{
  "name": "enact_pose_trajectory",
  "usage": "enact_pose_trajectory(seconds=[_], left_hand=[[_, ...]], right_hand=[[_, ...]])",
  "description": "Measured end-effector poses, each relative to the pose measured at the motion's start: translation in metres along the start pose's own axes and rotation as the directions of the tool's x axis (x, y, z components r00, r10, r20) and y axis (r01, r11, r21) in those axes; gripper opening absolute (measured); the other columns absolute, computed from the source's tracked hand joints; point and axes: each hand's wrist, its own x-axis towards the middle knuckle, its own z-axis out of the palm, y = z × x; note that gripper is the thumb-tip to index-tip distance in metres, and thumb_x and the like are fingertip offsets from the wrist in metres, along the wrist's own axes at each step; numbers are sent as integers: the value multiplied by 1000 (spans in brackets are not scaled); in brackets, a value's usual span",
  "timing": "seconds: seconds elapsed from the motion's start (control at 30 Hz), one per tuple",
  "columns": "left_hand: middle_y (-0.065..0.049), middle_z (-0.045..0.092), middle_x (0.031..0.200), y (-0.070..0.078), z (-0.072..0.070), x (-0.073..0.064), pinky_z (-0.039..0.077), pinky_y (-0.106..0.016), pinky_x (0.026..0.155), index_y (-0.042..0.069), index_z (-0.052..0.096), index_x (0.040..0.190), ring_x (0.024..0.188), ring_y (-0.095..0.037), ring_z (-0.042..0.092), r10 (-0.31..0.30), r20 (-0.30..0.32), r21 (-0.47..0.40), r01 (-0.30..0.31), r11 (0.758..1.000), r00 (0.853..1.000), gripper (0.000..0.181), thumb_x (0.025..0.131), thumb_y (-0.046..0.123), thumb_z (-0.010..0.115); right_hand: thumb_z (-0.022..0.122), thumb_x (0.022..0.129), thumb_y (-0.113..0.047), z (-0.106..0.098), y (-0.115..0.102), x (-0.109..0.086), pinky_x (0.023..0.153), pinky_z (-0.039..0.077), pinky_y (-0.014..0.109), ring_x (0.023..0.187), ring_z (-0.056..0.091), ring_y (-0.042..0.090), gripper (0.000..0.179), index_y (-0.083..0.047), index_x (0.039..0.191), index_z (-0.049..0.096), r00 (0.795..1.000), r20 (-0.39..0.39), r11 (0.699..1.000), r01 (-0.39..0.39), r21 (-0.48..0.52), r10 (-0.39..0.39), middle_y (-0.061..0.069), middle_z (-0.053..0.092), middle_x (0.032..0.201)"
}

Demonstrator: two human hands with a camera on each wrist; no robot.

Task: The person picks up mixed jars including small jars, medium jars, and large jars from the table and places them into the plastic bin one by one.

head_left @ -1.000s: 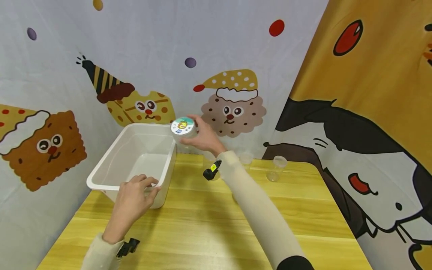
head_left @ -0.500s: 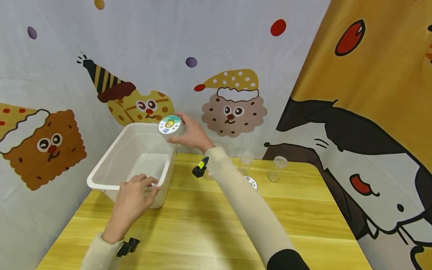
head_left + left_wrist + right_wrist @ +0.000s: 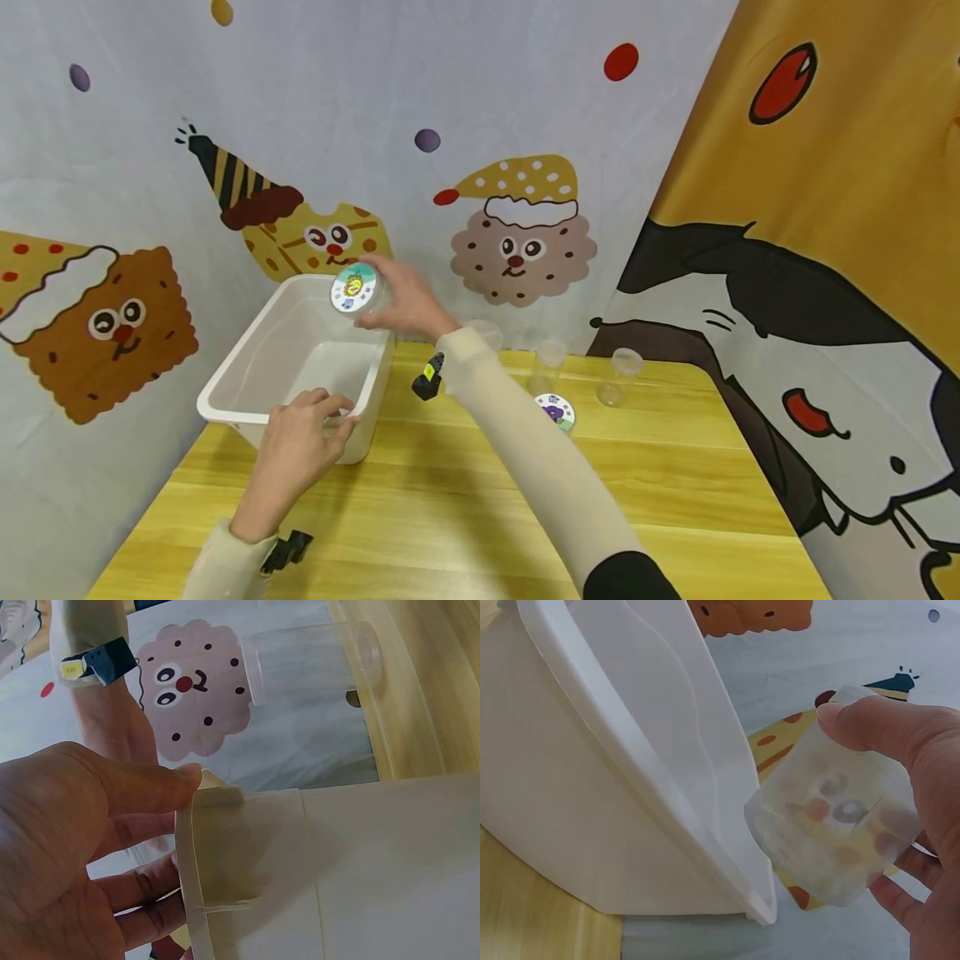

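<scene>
My right hand (image 3: 408, 300) grips a clear plastic jar (image 3: 832, 817), with the thumb on one side and fingers on the other. Its round printed lid (image 3: 355, 288) faces up toward the head camera. The jar is raised, overlapping the far right corner of the white plastic bin (image 3: 232, 414) in the head view. At the bin's near right, my left hand (image 3: 300, 442) holds the rim (image 3: 196, 892), thumb on one face and fingers on the other. The part of the bin's inside that shows in the head view is bare.
Several clear plastic cups stand along the back of the wooden table (image 3: 450, 500), among them a middle one (image 3: 550, 367) and a right one (image 3: 618, 379). In front of them is a round lid with a purple print (image 3: 557, 410). A cartoon curtain (image 3: 315, 108) hangs close behind.
My right hand has carried the jar left, from beside the bin's far right corner to over it. The purple-printed lid has come out from behind my sleeve. My left hand stays on the rim.
</scene>
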Motion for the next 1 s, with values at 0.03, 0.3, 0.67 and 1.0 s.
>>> enact_pose_trajectory(seconds=[0.03,0.3,0.67,1.0], left_hand=[[0,66,78,0,0,0,41,-43,58,15,73,87,70,-21,60,1,-1,-1,-1,1000,1000,17,75,26,78],[0,66,80,2,3,-1,41,-44,60,15,72,88,72,-22,60,-3,-1,-15,3,1000,1000,18,75,27,78],[0,66,81,0,7,-1,41,-44,60,15,73,88,72,-22,60,13,-20,-9,-14,1000,1000,19,74,27,78],[-1,65,81,-3,5,-2,40,-43,57,15,73,87,67,-21,58,27,-46,9,-27,1000,999,18,73,26,79]], right_hand=[[86,64,-38,2,0,0,104,37,39,128,38,9,98,-37,144,29,1000,6,1000,-1,0,1,-15,36,144],[86,63,-39,14,-2,2,103,38,40,127,38,11,101,-41,145,26,999,51,994,22,-103,-17,-14,39,143],[81,63,-54,17,-1,-1,103,38,40,131,34,14,104,-43,146,19,997,71,988,39,-147,-29,-11,33,148],[77,62,-61,10,-1,-4,109,31,42,139,24,15,105,-41,147,18,995,78,990,76,-122,-67,-13,27,151]])
